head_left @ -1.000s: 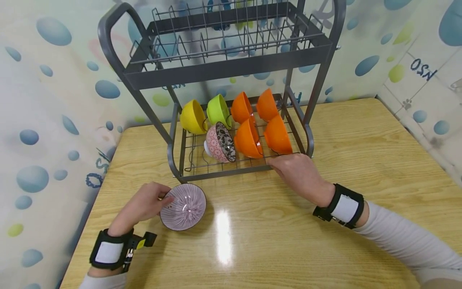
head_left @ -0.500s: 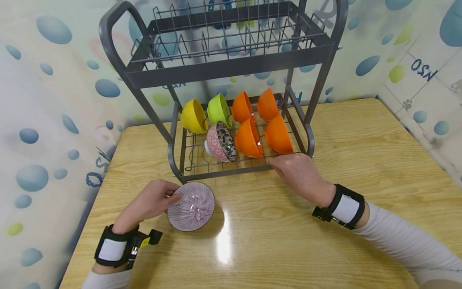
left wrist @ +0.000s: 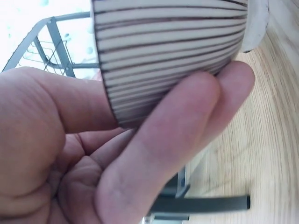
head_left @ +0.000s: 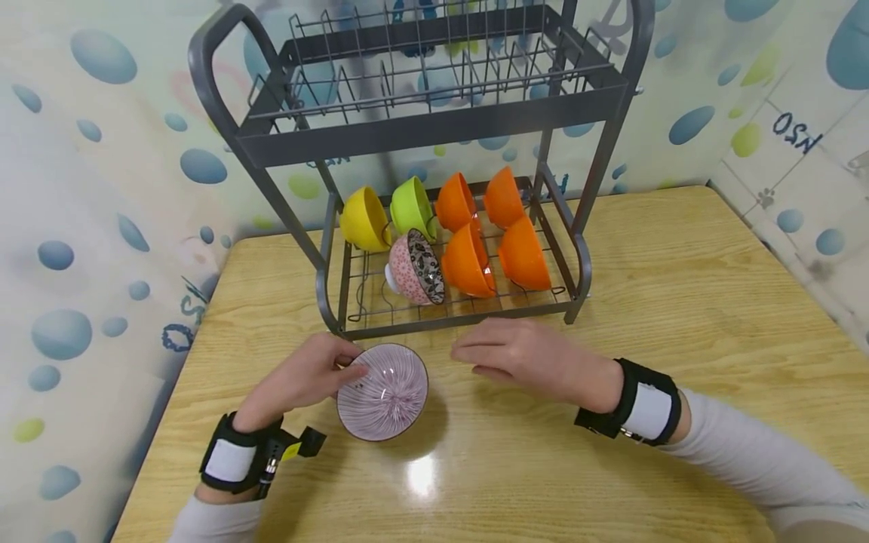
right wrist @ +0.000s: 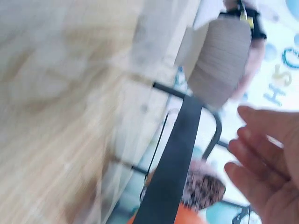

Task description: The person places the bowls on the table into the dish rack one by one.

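Note:
My left hand (head_left: 305,381) grips a small striped bowl (head_left: 383,396) by its left rim, thumb inside, in front of the dish rack. Seen in the left wrist view, fingers (left wrist: 168,121) lie along the bowl's dark-striped outer wall (left wrist: 173,42), and its foot faces right. To the right of that bowl, my right hand (head_left: 532,358) is empty, its fingers extended toward the bowl. The right wrist view is blurred; fingers (right wrist: 254,179) are relaxed and apart from the striped bowl (right wrist: 219,60).
The grey two-tier rack (head_left: 434,324) stands behind both hands. Its lower tier holds a pink floral bowl (head_left: 407,271), a yellow bowl (head_left: 363,220), a green bowl (head_left: 409,207) and several orange bowls (head_left: 465,262). The wooden table (head_left: 679,302) extends to both sides.
My left hand has carried the striped bowl to the right. My right hand has left the rack's front edge and moved left and toward me, fingers straightening.

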`<state>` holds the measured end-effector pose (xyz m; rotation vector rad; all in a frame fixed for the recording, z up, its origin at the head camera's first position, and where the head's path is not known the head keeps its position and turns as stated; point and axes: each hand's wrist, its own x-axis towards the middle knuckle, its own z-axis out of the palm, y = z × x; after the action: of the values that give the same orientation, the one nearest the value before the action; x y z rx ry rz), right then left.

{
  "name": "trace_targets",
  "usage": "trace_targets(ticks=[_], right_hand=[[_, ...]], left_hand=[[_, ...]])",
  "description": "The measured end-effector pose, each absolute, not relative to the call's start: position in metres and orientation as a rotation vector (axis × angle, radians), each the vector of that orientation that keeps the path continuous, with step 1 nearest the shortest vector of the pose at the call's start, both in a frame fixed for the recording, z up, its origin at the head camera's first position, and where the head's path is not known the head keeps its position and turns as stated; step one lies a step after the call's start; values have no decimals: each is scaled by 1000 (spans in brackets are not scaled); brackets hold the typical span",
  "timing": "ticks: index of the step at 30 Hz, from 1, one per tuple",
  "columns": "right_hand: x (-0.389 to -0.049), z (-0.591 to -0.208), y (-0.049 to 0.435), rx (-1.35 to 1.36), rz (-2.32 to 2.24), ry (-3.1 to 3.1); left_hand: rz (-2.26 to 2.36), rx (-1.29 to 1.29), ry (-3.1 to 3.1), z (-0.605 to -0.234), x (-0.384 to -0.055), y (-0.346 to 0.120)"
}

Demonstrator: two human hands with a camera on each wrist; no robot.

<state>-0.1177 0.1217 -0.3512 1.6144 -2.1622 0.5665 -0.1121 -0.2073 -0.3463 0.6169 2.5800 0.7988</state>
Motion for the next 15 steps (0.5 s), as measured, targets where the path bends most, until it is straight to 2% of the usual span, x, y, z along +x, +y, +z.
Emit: trace_targets(ticks=[6, 15], right_hand=[[-104, -355, 101, 1883, 523, -2028], [-100, -356, 91, 1950, 361, -2068]], left_hand=[[827, 670, 2527, -347, -116, -197], [839, 680, 2478, -346, -117, -190]])
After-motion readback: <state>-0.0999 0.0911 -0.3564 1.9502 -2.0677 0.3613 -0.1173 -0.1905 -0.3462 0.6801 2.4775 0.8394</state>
